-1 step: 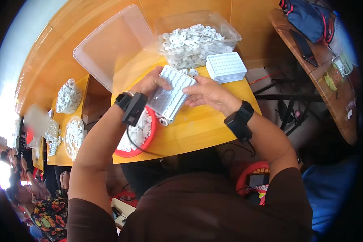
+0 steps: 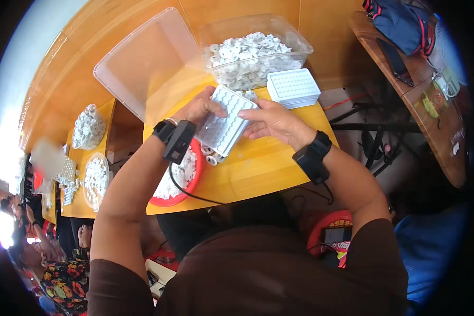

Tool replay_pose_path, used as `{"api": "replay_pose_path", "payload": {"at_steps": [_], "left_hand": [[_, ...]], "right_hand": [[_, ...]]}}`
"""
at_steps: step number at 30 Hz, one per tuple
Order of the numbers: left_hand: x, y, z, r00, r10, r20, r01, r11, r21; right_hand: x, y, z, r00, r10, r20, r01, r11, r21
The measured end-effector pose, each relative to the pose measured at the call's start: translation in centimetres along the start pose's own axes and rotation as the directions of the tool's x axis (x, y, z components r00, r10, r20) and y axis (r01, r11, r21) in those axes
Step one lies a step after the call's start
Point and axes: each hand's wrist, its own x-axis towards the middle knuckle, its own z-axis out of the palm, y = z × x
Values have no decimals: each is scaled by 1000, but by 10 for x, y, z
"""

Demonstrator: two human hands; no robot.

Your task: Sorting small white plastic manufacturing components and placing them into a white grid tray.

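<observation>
Both my hands hold a white rectangular tray [image 2: 227, 118] with wavy rows of ridges, tilted above the yellow table. My left hand [image 2: 199, 107] grips its left edge, thumb lying on the top face. At the right edge, my right hand [image 2: 273, 122] pinches it between thumb and fingers. Under the tray's near end, small round white pieces [image 2: 211, 159] show on the table. A red basket [image 2: 199, 169] of small white parts [image 2: 178, 179] stands below my left wrist. Behind the tray, more round pieces are partly hidden.
A clear bin [image 2: 210, 62] of white-grey round pieces stands at the back, beside a stack of white trays [image 2: 294, 87]. A translucent lid [image 2: 142, 58] leans at back left. On a left-hand table are a filled bag [image 2: 88, 129] and bowl [image 2: 107, 181]. A person [image 2: 63, 279] sits at far left.
The tray has shifted very slightly between my hands, and a little more of the round pieces shows by its near end. Both hands keep their grip.
</observation>
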Motion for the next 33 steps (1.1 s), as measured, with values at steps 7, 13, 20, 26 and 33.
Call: {"api": "replay_pose_path", "payload": {"at_steps": [7, 13, 20, 26, 33], "left_hand": [[48, -13, 27, 978, 195, 67, -204, 964, 173], [36, -4, 55, 909, 417, -14, -300, 678, 671], [18, -33, 79, 623, 756, 200, -465, 152, 872], [7, -53, 107, 608, 711, 352, -366, -142, 920], [0, -60, 118, 579, 737, 348, -371, -141, 918]], "right_hand": [[-2, 15, -45, 996, 28, -81, -32, 998, -47], [7, 40, -61, 976, -164, -147, 154, 985, -73], [16, 59, -71, 870, -478, -123, 380, 808, -451], [-6, 56, -65, 756, -655, -23, 232, 301, -925], [-19, 47, -65, 751, -654, 96, 243, 138, -960]]}}
